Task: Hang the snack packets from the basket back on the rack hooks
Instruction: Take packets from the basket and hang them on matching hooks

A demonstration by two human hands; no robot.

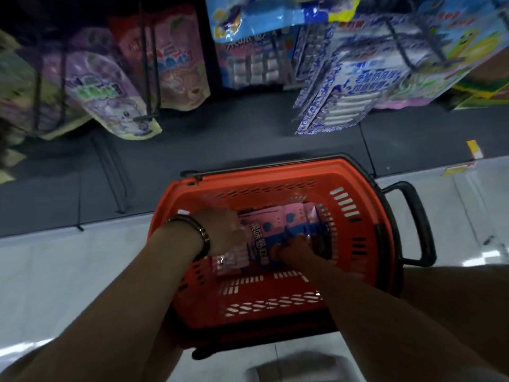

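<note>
Standing over pale floor tiles [68, 271], I look down on the dark rack base [220, 139]. The far rim of the orange basket [248, 312] shows against it. Purple packets [110, 95] hang at the left on a dark hook [150, 78], and blue-and-white packets [338, 100] hang at the right. A bare stretch of the base shows between their lower edges. The basket's black handle [418, 224] sticks out to the right over the floor. Low in the basket lies the pink-and-blue snack packet [264, 235] on others like it, apart from the far and near walls. My left grip [220, 232] is curled round its left edge. My right grip [292, 250] touches its blue part, but the fingers are blurred and I cannot tell whether they pinch. A dark bracelet [202, 238] rings my left wrist.
</note>
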